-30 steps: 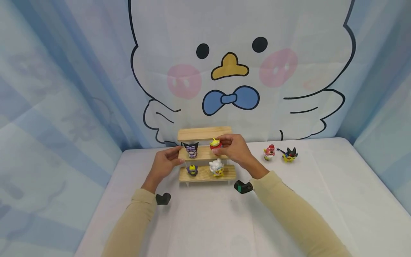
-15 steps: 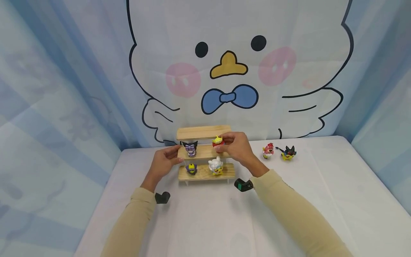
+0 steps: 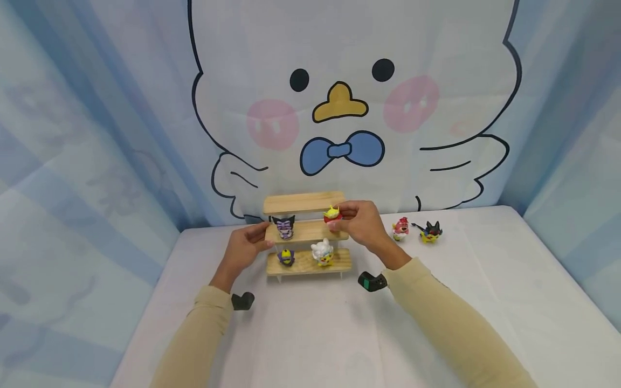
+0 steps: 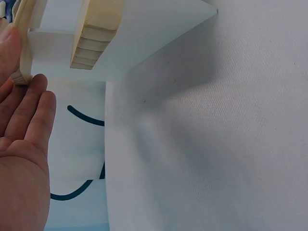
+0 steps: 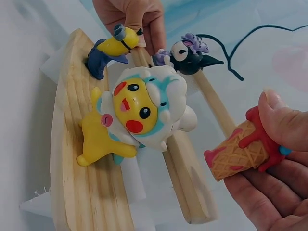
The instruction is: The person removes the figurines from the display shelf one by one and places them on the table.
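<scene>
A three-tier wooden display shelf stands at the back of the table. My left hand grips the left end of its middle tier, thumb above and fingers below. Over the right end of that tier, my right hand pinches an ice-cream-cone figurine with red drips and a yellow top. A black-eared purple figurine stands on the middle tier's left. On the bottom tier are a small yellow figurine in purple-blue and a yellow Pikachu figurine in a white hood.
To the right of the shelf, a pink-red figurine and a yellow figurine with black ears stand on the white tablecloth. A curtain with a cartoon bird hangs directly behind the shelf.
My right hand has shifted slightly right along the middle tier with the cone figurine. The left hand keeps its grip on the shelf's end. The head view has shifted a little.
</scene>
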`<state>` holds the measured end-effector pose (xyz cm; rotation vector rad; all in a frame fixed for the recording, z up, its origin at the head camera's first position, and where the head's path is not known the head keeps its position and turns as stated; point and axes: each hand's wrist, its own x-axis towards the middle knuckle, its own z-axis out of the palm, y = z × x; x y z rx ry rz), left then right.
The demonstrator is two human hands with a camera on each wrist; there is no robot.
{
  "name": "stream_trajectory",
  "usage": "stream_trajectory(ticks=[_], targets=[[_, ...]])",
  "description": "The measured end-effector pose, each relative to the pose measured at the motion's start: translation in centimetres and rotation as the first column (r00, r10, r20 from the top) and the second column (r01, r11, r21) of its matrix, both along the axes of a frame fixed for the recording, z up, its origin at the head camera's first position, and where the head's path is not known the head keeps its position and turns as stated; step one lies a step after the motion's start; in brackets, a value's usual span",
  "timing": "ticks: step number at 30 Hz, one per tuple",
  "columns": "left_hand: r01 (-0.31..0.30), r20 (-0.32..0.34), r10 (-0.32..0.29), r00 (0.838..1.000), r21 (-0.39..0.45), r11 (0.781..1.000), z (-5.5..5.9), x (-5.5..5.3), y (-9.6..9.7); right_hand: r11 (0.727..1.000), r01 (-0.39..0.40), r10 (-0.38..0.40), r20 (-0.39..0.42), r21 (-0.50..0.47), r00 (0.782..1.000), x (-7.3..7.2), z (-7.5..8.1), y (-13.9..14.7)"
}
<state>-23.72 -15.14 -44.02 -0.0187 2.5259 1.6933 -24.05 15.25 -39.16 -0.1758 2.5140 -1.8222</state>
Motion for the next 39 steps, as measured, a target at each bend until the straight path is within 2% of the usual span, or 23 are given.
stream_trajectory(ticks=[14,39], targets=[[0.003,-0.009,-0.003,1.0,0.008,1.0,-0.1,-0.1,-0.3,1.0,-0.005,0.005,-0.012,-0.01,1.0,0.3,0.0,1.3],[0.0,-0.001,0.0,1.0,0.012,1.0,0.1,0.1,0.2,0.998,0.056,-0.056,-0.003,0.027,0.998,1.0,-0.7,3.6]])
